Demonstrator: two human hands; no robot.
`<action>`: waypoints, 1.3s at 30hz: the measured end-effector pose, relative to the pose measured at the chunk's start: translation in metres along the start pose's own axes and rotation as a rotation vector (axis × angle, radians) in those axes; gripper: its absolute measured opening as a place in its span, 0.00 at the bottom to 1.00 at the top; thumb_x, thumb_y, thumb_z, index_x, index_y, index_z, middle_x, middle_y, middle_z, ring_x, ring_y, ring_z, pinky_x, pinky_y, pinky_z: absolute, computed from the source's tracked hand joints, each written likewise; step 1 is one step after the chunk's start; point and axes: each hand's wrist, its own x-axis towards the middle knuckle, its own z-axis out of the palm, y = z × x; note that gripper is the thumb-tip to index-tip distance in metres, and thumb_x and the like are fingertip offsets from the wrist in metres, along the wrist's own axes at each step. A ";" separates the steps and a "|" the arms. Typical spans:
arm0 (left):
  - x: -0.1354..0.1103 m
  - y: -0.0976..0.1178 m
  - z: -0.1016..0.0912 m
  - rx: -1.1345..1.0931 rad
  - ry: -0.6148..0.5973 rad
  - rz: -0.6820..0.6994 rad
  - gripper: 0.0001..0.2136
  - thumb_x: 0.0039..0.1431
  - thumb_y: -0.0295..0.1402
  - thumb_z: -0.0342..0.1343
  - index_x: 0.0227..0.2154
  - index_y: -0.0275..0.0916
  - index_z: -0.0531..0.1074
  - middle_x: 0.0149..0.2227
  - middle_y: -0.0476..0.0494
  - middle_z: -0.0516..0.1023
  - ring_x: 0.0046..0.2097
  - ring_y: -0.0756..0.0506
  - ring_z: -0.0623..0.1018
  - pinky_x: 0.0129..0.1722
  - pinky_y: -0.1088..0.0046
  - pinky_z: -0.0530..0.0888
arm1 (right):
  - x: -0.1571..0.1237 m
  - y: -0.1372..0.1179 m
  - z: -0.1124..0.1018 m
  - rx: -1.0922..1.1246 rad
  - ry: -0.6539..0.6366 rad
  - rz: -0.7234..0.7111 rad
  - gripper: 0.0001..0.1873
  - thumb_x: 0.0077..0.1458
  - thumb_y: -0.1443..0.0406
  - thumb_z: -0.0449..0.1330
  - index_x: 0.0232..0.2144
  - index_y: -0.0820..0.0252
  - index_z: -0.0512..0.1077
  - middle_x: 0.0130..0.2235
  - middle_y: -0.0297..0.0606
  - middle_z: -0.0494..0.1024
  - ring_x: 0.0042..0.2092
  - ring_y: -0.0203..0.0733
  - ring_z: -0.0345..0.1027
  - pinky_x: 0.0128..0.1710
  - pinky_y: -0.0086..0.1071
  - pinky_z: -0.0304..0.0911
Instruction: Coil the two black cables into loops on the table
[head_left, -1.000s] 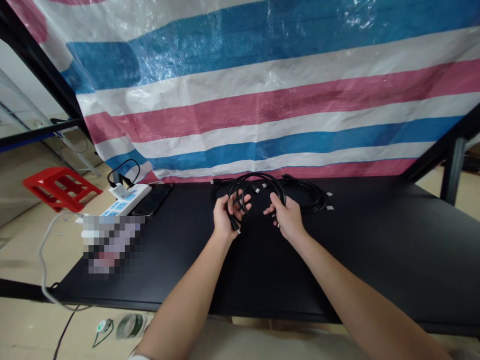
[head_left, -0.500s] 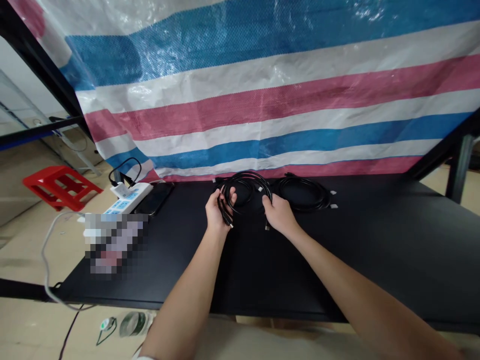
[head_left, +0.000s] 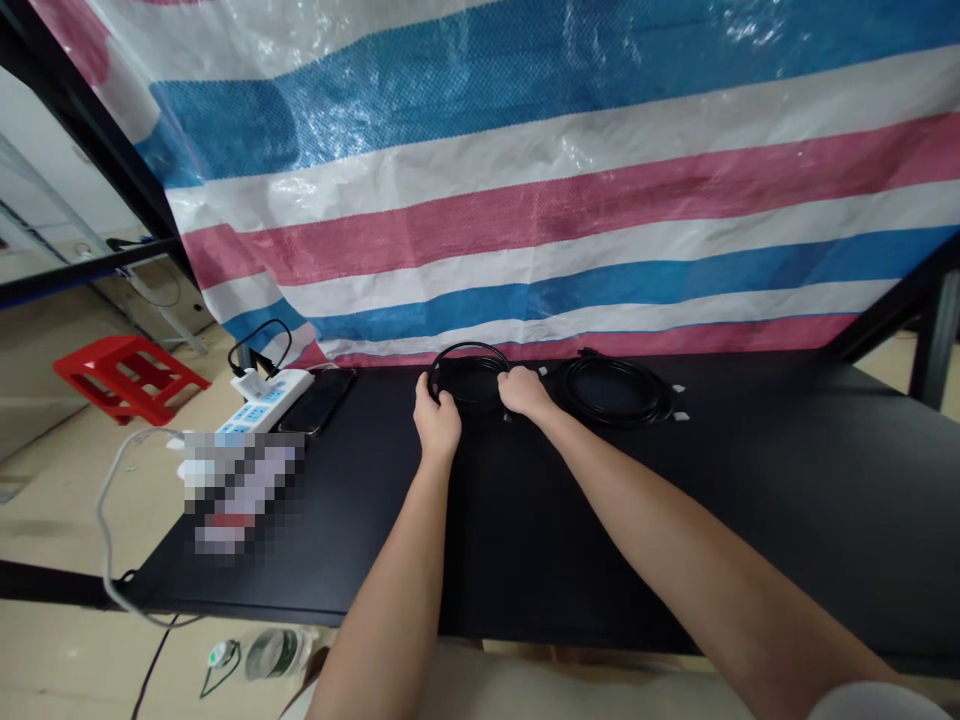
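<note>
Between my hands is a coiled black cable (head_left: 471, 347), low over another dark coil on the black table (head_left: 585, 520). My left hand (head_left: 437, 420) is closed round the coil's left side, its thumb toward me. On the opposite side, my right hand (head_left: 523, 390) grips the coil with curled fingers. One cable end shows just below the right hand. To the right lies a separate coiled black cable (head_left: 615, 390) with small white tags at its right edge.
At the table's left stand a white power strip (head_left: 262, 405) with a plugged-in charger and a dark phone (head_left: 319, 400). A blurred patch (head_left: 240, 495) hides something in front of them. A striped tarp (head_left: 525, 220) hangs behind; a red stool (head_left: 127, 375) is on the floor.
Both hands have moved the coil away from me and down toward the table's back. My left hand has turned, and the cable ends seen in it earlier are now hidden.
</note>
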 end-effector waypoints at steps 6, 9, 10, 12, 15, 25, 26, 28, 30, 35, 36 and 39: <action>-0.011 0.006 -0.001 0.449 -0.141 0.111 0.23 0.50 0.27 0.55 0.52 0.31 0.68 0.59 0.27 0.66 0.62 0.35 0.63 0.61 0.58 0.61 | 0.001 -0.003 -0.003 -0.087 -0.065 0.074 0.20 0.59 0.64 0.49 0.45 0.72 0.74 0.47 0.59 0.76 0.50 0.52 0.71 0.45 0.33 0.63; -0.020 0.010 -0.001 0.642 -0.203 0.201 0.22 0.48 0.30 0.59 0.49 0.36 0.71 0.62 0.28 0.61 0.65 0.32 0.57 0.61 0.51 0.59 | -0.002 -0.002 -0.003 -0.183 -0.019 0.052 0.22 0.59 0.65 0.49 0.50 0.73 0.70 0.50 0.61 0.74 0.51 0.52 0.70 0.45 0.35 0.63; -0.023 0.011 -0.001 0.675 -0.246 0.258 0.21 0.47 0.31 0.60 0.47 0.38 0.73 0.62 0.31 0.62 0.65 0.32 0.57 0.60 0.49 0.58 | -0.004 -0.002 -0.003 -0.234 0.000 0.031 0.22 0.59 0.66 0.49 0.51 0.74 0.69 0.50 0.62 0.74 0.51 0.52 0.70 0.46 0.36 0.63; -0.025 0.011 -0.001 0.696 -0.365 0.383 0.16 0.48 0.32 0.61 0.43 0.43 0.76 0.59 0.37 0.67 0.62 0.34 0.62 0.59 0.48 0.59 | -0.007 -0.003 -0.003 -0.334 0.023 -0.018 0.22 0.61 0.66 0.47 0.52 0.75 0.67 0.49 0.62 0.74 0.51 0.51 0.70 0.46 0.37 0.62; -0.021 0.006 0.000 0.657 -0.506 0.514 0.09 0.52 0.29 0.57 0.36 0.43 0.78 0.49 0.41 0.76 0.54 0.40 0.72 0.57 0.54 0.65 | -0.012 -0.003 -0.004 -0.411 0.037 -0.070 0.23 0.62 0.63 0.44 0.51 0.76 0.68 0.47 0.62 0.75 0.50 0.52 0.70 0.47 0.38 0.62; -0.013 -0.015 0.005 0.371 -0.523 0.720 0.11 0.47 0.22 0.56 0.30 0.43 0.80 0.39 0.42 0.80 0.44 0.42 0.79 0.50 0.62 0.74 | -0.036 0.040 -0.020 -0.313 0.157 -0.116 0.20 0.61 0.65 0.43 0.46 0.61 0.72 0.49 0.49 0.71 0.44 0.48 0.71 0.39 0.34 0.62; -0.014 -0.015 0.005 0.385 -0.519 0.712 0.11 0.47 0.23 0.56 0.29 0.43 0.80 0.40 0.42 0.80 0.44 0.42 0.79 0.50 0.62 0.74 | -0.038 0.049 -0.023 -0.288 0.178 -0.111 0.19 0.60 0.66 0.44 0.44 0.59 0.72 0.48 0.48 0.72 0.44 0.47 0.71 0.39 0.33 0.62; -0.014 -0.015 0.005 0.424 -0.493 0.694 0.11 0.48 0.23 0.55 0.28 0.44 0.80 0.41 0.42 0.80 0.44 0.42 0.79 0.50 0.62 0.74 | -0.041 0.067 -0.031 -0.223 0.243 -0.117 0.17 0.58 0.67 0.45 0.40 0.58 0.74 0.45 0.45 0.74 0.44 0.47 0.69 0.41 0.33 0.61; -0.014 -0.015 0.005 0.454 -0.468 0.680 0.11 0.49 0.23 0.54 0.28 0.44 0.80 0.42 0.40 0.79 0.45 0.40 0.78 0.49 0.60 0.74 | -0.042 0.084 -0.042 -0.150 0.316 -0.117 0.16 0.56 0.68 0.47 0.36 0.59 0.75 0.42 0.45 0.76 0.44 0.47 0.69 0.43 0.34 0.61; -0.013 -0.015 0.004 0.455 -0.516 0.703 0.12 0.48 0.22 0.54 0.31 0.42 0.79 0.43 0.38 0.78 0.47 0.39 0.78 0.50 0.57 0.73 | -0.040 0.126 -0.072 -0.008 0.440 0.088 0.12 0.51 0.65 0.51 0.30 0.59 0.75 0.35 0.44 0.78 0.41 0.48 0.71 0.43 0.36 0.62; -0.013 -0.015 0.004 0.443 -0.527 0.714 0.12 0.48 0.22 0.55 0.31 0.42 0.79 0.43 0.38 0.78 0.47 0.39 0.77 0.51 0.57 0.72 | -0.039 0.133 -0.076 0.009 0.461 0.155 0.11 0.50 0.65 0.53 0.29 0.58 0.75 0.33 0.44 0.78 0.40 0.49 0.71 0.42 0.37 0.63; -0.011 -0.016 0.005 0.412 -0.506 0.733 0.11 0.49 0.22 0.54 0.30 0.42 0.79 0.44 0.37 0.78 0.48 0.39 0.77 0.51 0.56 0.72 | -0.035 0.150 -0.083 0.048 0.524 0.307 0.07 0.45 0.64 0.56 0.26 0.58 0.75 0.29 0.43 0.77 0.36 0.50 0.72 0.37 0.39 0.65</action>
